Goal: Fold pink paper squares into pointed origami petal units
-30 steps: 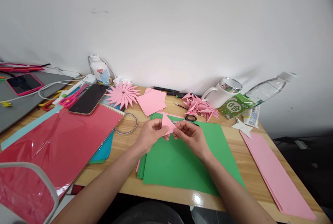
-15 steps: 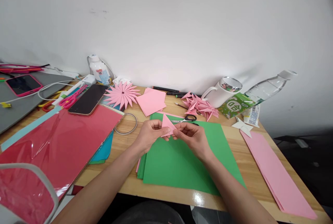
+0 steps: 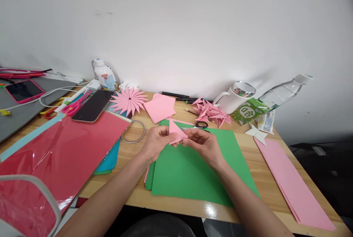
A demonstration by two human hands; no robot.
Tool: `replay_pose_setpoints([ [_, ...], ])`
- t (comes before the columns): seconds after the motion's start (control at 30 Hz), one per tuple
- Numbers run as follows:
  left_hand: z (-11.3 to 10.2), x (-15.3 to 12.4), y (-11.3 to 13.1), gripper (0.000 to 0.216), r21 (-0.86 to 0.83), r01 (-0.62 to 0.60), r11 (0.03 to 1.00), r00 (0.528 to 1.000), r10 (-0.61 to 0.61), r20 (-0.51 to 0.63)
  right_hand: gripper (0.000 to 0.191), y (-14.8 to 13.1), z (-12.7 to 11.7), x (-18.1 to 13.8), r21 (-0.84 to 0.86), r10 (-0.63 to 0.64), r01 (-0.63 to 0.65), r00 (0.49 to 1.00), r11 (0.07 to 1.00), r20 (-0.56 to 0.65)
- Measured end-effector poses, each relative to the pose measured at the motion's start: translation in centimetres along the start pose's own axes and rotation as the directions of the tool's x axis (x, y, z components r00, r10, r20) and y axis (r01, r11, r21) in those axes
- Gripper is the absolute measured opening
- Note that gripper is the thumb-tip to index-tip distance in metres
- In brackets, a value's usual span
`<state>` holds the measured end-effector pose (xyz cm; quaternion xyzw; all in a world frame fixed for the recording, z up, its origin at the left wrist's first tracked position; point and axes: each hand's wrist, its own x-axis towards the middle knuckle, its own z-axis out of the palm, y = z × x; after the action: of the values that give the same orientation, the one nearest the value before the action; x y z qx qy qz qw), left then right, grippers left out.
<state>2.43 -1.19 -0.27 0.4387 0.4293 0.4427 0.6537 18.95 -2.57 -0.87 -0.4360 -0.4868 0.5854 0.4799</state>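
A small pink paper folded into a triangle is held between both hands, above the top edge of a green paper stack. My left hand pinches its left side between thumb and fingers. The right-hand corner is gripped by the fingertips of my right hand. Just behind the hands lie black-handled scissors, partly hidden by the fingers. Farther back are loose pink paper squares, a pink pointed paper wheel and a heap of folded pink pieces.
A white mug, a green box and a tilted clear bottle stand back right. Pink strips lie at the right edge. To the left are a phone, a red plastic-covered pack and a white bottle.
The pink triangle has tilted and shifted slightly left in my fingers, and more of its face shows. Both hands keep hold of it in nearly the same place.
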Motion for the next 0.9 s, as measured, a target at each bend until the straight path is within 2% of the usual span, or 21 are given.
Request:
replay_pose_setpoints([
  [0.23,0.49,-0.21,0.24,0.026,-0.029,-0.035,0.999,0.999,0.034,-0.015,0.028,0.13,-0.1,-0.15,0.04,0.048,-0.045,0.997,0.998,-0.064],
  [0.4,0.43,-0.21,0.34,0.026,-0.025,-0.058,0.998,0.998,0.058,-0.023,0.021,0.13,-0.36,-0.17,-0.005,0.042,-0.042,0.999,0.999,-0.022],
  [0.53,0.2,-0.1,0.17,0.026,0.016,-0.016,1.0,1.0,0.016,-0.018,0.021,0.07,-0.38,-0.09,-0.045,0.048,-0.046,0.998,0.998,0.049],
  [0.67,0.09,0.0,-0.18,0.024,0.045,0.008,0.999,1.0,-0.009,0.024,0.022,0.09,0.03,-0.11,-0.064,0.063,-0.057,0.993,0.996,0.1],
  [0.9,0.05,-0.01,-0.12,0.014,0.071,0.031,0.997,0.994,-0.038,0.098,0.03,0.19,-0.11,-0.01,-0.053,0.108,-0.105,0.993,0.993,0.044],
])
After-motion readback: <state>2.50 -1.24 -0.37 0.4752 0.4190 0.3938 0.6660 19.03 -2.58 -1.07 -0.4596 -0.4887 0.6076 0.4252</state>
